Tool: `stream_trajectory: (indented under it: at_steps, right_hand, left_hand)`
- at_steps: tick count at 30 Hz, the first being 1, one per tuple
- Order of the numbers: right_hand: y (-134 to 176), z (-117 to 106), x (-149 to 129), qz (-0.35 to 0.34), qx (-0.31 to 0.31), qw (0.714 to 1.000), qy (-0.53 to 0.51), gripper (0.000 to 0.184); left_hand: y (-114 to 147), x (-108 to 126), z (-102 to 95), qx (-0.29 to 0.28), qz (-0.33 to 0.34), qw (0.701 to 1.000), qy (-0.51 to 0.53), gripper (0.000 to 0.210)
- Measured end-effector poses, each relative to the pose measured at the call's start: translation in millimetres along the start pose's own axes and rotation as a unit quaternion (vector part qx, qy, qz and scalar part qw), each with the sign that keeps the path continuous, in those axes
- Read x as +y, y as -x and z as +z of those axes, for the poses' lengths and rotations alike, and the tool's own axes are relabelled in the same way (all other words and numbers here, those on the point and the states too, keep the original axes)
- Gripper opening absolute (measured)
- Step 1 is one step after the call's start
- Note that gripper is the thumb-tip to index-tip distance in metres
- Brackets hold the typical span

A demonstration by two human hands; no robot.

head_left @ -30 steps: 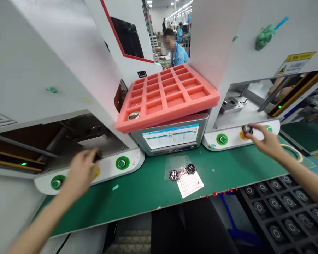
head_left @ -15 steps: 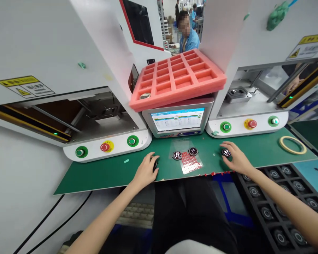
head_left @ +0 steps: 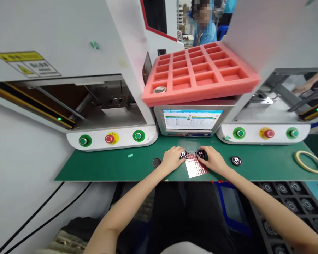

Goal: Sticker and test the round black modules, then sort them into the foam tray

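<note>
Two bare hands are seen from above, close together over a green table [head_left: 106, 165]. The rim of a lit watch, the left watch [head_left: 183, 154], is pinched between curled fingers and thumb by the left hand [head_left: 172, 159]. The right watch [head_left: 200, 153], also lit, is gripped the same way by the right hand [head_left: 214, 160], its fingers and thumb parted only by the watch's width. Whether either watch is raised off the table cannot be told. Both are placed at the far edge of a red-and-white sheet [head_left: 194, 170], with a narrow gap between them. Near the left wrist, a dark disc [head_left: 157, 162] is laid flat. To the right of the right hand and apart from it, a third watch [head_left: 236, 161] is laid face up, lit. Farther right, a tape ring [head_left: 312, 170] is placed. Behind the hands, a screen [head_left: 192, 121] is topped by a pink tray [head_left: 201, 92] and flanked by the left machine [head_left: 74, 31] and the right machine [head_left: 286, 42].
</note>
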State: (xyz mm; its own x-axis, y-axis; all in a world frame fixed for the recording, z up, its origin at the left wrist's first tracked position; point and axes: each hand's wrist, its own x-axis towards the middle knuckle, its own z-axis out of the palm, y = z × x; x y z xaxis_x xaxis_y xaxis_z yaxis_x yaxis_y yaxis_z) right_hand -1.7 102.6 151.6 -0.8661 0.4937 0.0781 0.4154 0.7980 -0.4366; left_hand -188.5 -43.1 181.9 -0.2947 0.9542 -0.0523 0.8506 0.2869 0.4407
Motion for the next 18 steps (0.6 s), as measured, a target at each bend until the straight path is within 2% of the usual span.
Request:
stream_trajectory:
  at_steps: [2,5,6,8,9,11,13,15,18]
  right_hand:
    - [0,0,-1,-0.008,-0.005,1.000,0.011,0.035]
    - [0,-1,-2,-0.020,-0.014,0.999,0.029,0.032]
    - [1,-2,-2,-0.023,-0.017,0.999,0.035,0.032]
    - [1,-4,-1,-0.026,-0.022,0.999,0.042,0.032]
    - [1,-5,0,-0.026,-0.024,0.998,0.044,0.032]
    - [1,-7,2,-0.025,-0.028,0.998,0.046,0.032]
    - [1,-8,2,-0.023,-0.030,0.998,0.047,0.031]
    - [1,-9,2,-0.022,-0.030,0.998,0.048,0.029]
    - [1,-10,0,-0.026,-0.034,0.998,0.051,0.029]
  left_hand:
    - [7,-7,-18.6,0.027,-0.018,0.999,0.023,0.034]
    - [19,-41,-76.5,0.110,-0.080,0.990,0.049,0.040]
    - [20,-59,-101.3,0.158,-0.114,0.979,0.053,0.043]
    - [15,-102,-151.9,0.300,-0.174,0.937,0.029,0.047]
    - [7,-125,-175.2,0.342,-0.183,0.922,-0.002,0.050]
    - [-14,-169,-212.7,0.337,-0.202,0.919,-0.046,0.060]
    - [-38,-205,-235.9,0.285,-0.227,0.928,-0.080,0.064]
    - [-59,-230,-247.3,0.245,-0.227,0.939,-0.083,0.066]
    - [-81,-255,-253.3,0.212,-0.218,0.950,-0.065,0.062]
